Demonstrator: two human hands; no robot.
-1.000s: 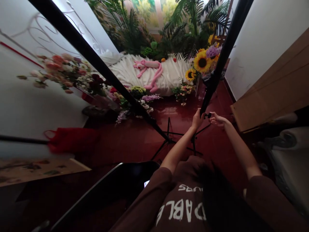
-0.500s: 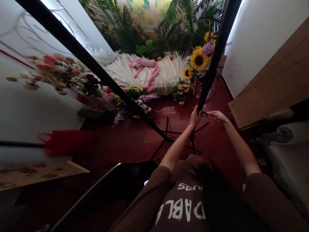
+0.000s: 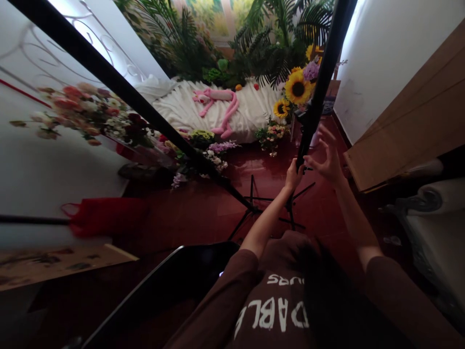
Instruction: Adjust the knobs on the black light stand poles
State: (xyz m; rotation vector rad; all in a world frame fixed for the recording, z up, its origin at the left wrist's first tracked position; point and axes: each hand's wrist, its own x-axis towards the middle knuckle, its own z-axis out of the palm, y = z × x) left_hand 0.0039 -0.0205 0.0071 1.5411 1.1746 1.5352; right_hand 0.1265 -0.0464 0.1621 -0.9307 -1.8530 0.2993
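Two bare hands at a black light-stand pole, in a room dressed with flowers

The left hand (image 3: 293,175) is wrapped around the lower part of a smooth, round, dark pole (image 3: 321,87). The right hand (image 3: 329,157) is just beside it, fingers spread and curved, holding nothing; whether its thumb touches the pole cannot be told. A small black knob (image 3: 308,168) juts out between the two hands.

The pole slants up and away to the right from the left hand's grip, while thin, straight tripod legs (image 3: 290,220) spread below. Both arms reach forward: the left forearm runs straight to the pole, and the right forearm angles inward with its hand raised.

To the left, a second black pole (image 3: 145,109) crosses diagonally. Underneath, the red floor (image 3: 218,208) is glossy. Beyond the hands, a long-limbed pink plush toy (image 3: 221,95) lies on a rumpled white cloth (image 3: 250,111), near broad yellow sunflowers (image 3: 298,88) with dark centres and feathery palm leaves (image 3: 286,29). At far right leans a flat brown panel (image 3: 410,116); at far left hangs a soft red bag (image 3: 101,215).
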